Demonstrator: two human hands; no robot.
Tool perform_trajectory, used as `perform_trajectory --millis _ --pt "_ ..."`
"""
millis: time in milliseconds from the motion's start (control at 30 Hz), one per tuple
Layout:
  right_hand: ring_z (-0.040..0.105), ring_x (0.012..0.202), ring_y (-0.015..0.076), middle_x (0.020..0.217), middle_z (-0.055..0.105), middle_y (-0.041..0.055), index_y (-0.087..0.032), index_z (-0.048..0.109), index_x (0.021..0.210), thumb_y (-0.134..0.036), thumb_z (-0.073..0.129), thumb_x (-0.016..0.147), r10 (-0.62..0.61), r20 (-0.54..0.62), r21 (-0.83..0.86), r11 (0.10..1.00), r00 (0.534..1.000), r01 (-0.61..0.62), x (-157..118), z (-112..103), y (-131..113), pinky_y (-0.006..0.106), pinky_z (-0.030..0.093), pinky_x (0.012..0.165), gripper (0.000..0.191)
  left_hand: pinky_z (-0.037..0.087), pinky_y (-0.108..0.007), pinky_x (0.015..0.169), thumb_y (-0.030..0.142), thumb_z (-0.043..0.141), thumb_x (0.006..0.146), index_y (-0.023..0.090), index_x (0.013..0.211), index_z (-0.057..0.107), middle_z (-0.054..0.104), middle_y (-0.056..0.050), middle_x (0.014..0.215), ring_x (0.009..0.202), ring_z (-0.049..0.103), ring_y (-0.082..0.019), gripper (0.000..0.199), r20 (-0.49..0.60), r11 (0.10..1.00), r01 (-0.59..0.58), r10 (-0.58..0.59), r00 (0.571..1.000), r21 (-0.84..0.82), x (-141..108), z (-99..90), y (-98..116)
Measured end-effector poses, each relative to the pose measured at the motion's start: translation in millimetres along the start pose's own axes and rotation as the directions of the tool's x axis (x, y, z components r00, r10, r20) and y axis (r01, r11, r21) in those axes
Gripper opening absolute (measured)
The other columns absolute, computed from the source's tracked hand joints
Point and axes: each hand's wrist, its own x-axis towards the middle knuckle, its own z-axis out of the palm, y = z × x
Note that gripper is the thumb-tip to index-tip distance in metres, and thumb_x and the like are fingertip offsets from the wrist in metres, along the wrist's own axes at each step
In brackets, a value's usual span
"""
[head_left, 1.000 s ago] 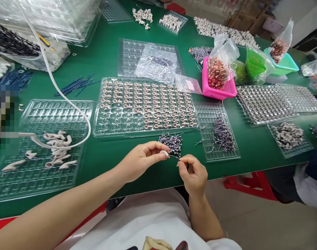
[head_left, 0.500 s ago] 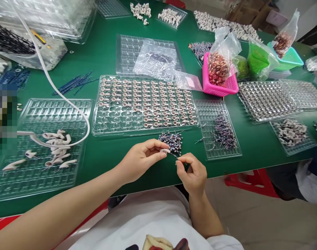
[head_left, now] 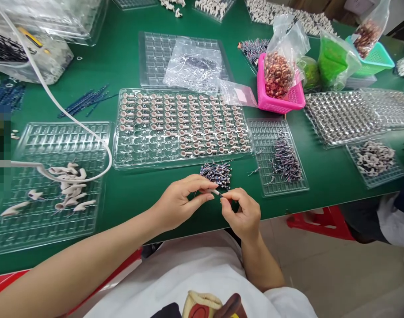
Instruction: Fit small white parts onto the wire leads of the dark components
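My left hand (head_left: pixel 185 201) pinches a small white stemmed earbud shell (head_left: pixel 212 191) between thumb and fingertips. At the end of its stem, my right hand (head_left: pixel 241 211) is closed on a thin dark wire (head_left: pixel 221 194). Both hands are close together above the table's front edge. Just beyond them lies a pile of small wired parts (head_left: pixel 216 174). Behind that is a clear tray (head_left: pixel 135 159) with rows of white stemmed shells, several of its front-left slots bare. Another clear tray (head_left: pixel 32 229) at left carries loose white shells (head_left: pixel 71 187).
A white cable (head_left: pixel 56 99) loops over the left tray. Right of centre lies a tray of wired parts (head_left: pixel 286 159). Behind it stands a pink basket (head_left: pixel 281 104) with a bag of copper-coloured pieces. A person's dark-clothed leg (head_left: pixel 357 221) and a red stool (head_left: pixel 321 223) are at right.
My right hand has moved closer to the left, and less wire shows between them. The shell's stem now points toward my right fingertips. The whole view has shifted slightly.
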Motion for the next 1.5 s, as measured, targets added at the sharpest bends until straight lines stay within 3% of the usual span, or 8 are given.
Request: perform_trajectory --millis 233,433,667,1067,1500 --pt "0.059 0.062 0.0132 0.076 0.068 0.0 -0.022 0.064 0.091 -0.012 0.062 0.085 -0.048 -0.013 -0.053 0.997 0.999 0.047 0.4 0.8 1.2 0.03 0.048 0.063 0.012 0.054 -0.028 0.083 0.018 0.063 0.089 0.022 0.106 0.073 0.074 -0.005 0.096 0.091 0.067 -0.018 0.02 -0.004 0.999 -0.015 0.015 1.0 0.033 -0.1 0.0 -1.1" --pt "0.06 0.062 0.0133 0.075 0.069 0.0001 -0.022 0.063 0.092 -0.01 0.062 0.086 -0.096 0.012 -0.087 0.991 0.995 0.097 1.3 1.6 1.8 0.03 0.047 0.063 0.013 0.054 -0.028 0.08 0.014 0.064 0.089 0.02 0.108 0.073 0.074 -0.006 0.094 0.088 0.066 -0.018 0.022 -0.009 0.992 -0.104 0.105 0.994 0.064 -1.8 2.2 -5.1" --pt "0.068 0.072 0.016 0.09 0.075 0.0048 -0.023 0.065 0.107 -0.013 0.062 0.09 -0.127 -0.029 -0.028 0.992 0.991 0.126 -2.5 -1.4 2.6 0.033 0.052 0.066 0.02 0.054 -0.03 0.08 0.014 0.067 0.087 0.022 0.106 0.075 0.076 -0.006 0.09 0.088 0.066 -0.019 0.021 -0.02 0.995 -0.085 0.084 0.996 -0.048 -0.5 2.6 -1.5" --pt "0.068 0.072 0.0169 0.085 0.074 0.0038 -0.024 0.064 0.107 -0.015 0.063 0.09 -0.137 -0.032 0.039 0.99 0.99 0.138 -2.7 -3.0 2.3 0.033 0.052 0.065 0.019 0.057 -0.033 0.079 0.023 0.071 0.085 0.025 0.099 0.078 0.077 -0.007 0.092 0.088 0.068 -0.021 0.015 -0.021 0.986 -0.091 0.089 0.996 -0.137 0.6 2.3 0.1" --pt "0.068 0.07 0.0164 0.084 0.074 0.0019 -0.026 0.063 0.108 -0.013 0.064 0.089 -0.152 -0.013 0.033 0.988 0.988 0.153 -3.5 -3.5 3.7 0.033 0.052 0.065 0.023 0.053 -0.033 0.076 0.019 0.069 0.086 0.028 0.098 0.078 0.078 -0.003 0.089 0.08 0.065 -0.019 0.017 0.007 0.986 -0.145 0.146 0.989 -0.079 1.5 -0.4 -1.0"
